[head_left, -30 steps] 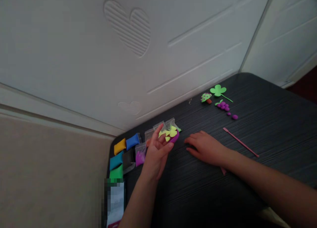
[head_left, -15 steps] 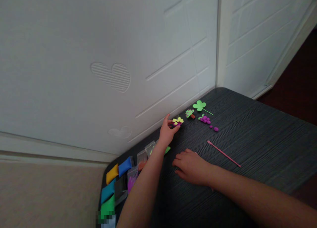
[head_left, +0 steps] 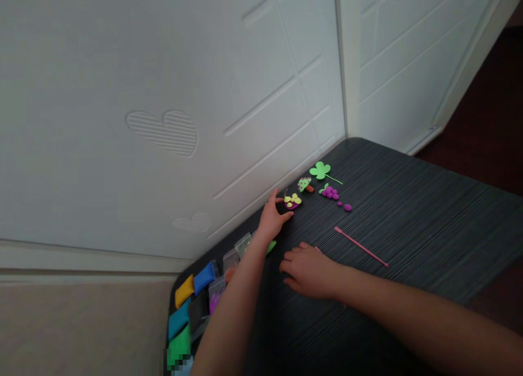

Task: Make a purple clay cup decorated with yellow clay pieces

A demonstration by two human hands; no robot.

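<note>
My left hand (head_left: 273,218) reaches to the back edge with thumb and fingers spread around a small clay piece, yellow blobs on a purple base (head_left: 293,201). A gap shows between thumb and piece; the fingertips are close to its far side. My right hand (head_left: 307,271) rests low over the table, its fingers loosely bent and thumb apart. A bit of pink shows at its upper edge, mostly hidden beneath it. Beside the yellow piece lie a green spotted mushroom (head_left: 304,185), a green four-leaf clover (head_left: 320,170) and a purple grape bunch (head_left: 330,192).
A pink modelling stick (head_left: 362,247) lies right of my right hand, and a loose purple ball (head_left: 347,207) lies by the grapes. Several clay packets, including a blue one (head_left: 204,278), crowd the dark table's (head_left: 429,218) left end. A white panelled wall (head_left: 245,120) borders the back.
The left thumb has come away from the yellow and purple piece, which stays on the table. My right hand keeps its place over the table. The view has shifted slightly.
</note>
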